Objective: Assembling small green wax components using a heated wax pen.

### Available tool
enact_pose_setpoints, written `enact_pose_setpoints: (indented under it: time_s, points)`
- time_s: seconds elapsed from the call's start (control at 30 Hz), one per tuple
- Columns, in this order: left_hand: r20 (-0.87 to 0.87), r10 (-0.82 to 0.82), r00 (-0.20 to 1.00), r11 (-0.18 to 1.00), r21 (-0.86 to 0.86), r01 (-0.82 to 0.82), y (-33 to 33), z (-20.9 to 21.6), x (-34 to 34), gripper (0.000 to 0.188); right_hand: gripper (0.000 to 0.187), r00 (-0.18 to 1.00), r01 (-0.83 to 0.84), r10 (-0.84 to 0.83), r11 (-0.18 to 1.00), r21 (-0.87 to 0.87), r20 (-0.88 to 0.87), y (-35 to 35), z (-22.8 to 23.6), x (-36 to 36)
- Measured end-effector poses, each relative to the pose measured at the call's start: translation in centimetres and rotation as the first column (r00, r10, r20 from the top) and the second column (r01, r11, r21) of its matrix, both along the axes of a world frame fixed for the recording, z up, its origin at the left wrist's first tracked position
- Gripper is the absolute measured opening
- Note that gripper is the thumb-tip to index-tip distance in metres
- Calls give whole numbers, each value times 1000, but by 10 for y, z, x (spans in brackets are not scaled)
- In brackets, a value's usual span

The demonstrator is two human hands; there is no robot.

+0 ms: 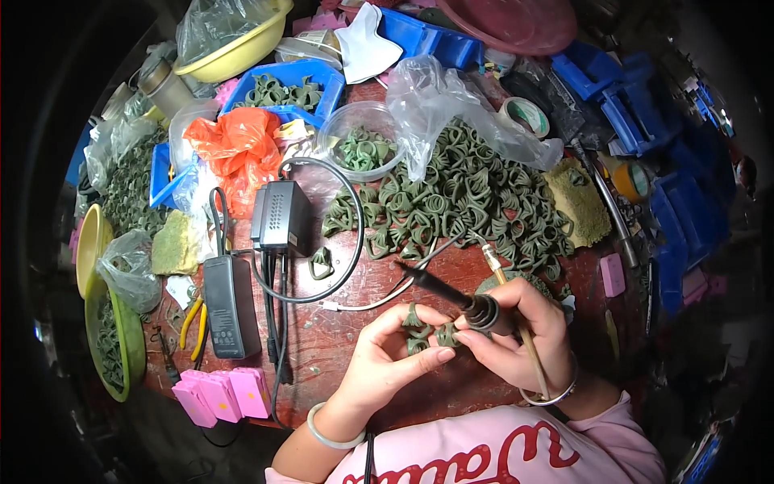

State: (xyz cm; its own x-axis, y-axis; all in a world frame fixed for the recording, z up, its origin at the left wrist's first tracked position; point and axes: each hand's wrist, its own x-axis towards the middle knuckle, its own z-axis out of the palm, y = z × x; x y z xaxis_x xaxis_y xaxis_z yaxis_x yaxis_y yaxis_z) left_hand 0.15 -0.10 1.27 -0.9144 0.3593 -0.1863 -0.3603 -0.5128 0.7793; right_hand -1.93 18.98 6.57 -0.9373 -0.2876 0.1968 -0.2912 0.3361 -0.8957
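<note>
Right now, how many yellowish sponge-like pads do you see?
2: the left pad near the black adapter, the right pad beside the green ring pile. More may be hidden.

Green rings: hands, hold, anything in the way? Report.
Left hand gripping green rings. Right hand holding black pen-shaped tool and thin brown stick. White cable just beyond left hand.

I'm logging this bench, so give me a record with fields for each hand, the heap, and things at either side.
Left hand: holds small green pieces
Right hand: grips black pen-shaped tool and slim light-brown stick
Heap: dark green ring-shaped pieces, beyond the hands
Left side: black adapter, yellow-handled tool, pink blocks
Right side: blue bins, yellowish sponge
</note>
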Motion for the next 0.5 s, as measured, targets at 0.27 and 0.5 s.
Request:
enact_pose_setpoints:
  time_s: [0.27,0.5]
  points:
    - [-1,93,996,995,47,-93,2,-3,2,35,35,998,-6,9,999,-45,55,-10,0,8]
    - [-36,63,997,998,17,-63,-3,-16,3,35,33,1000,9,-9,1000,-2,-29,-14,1,8]
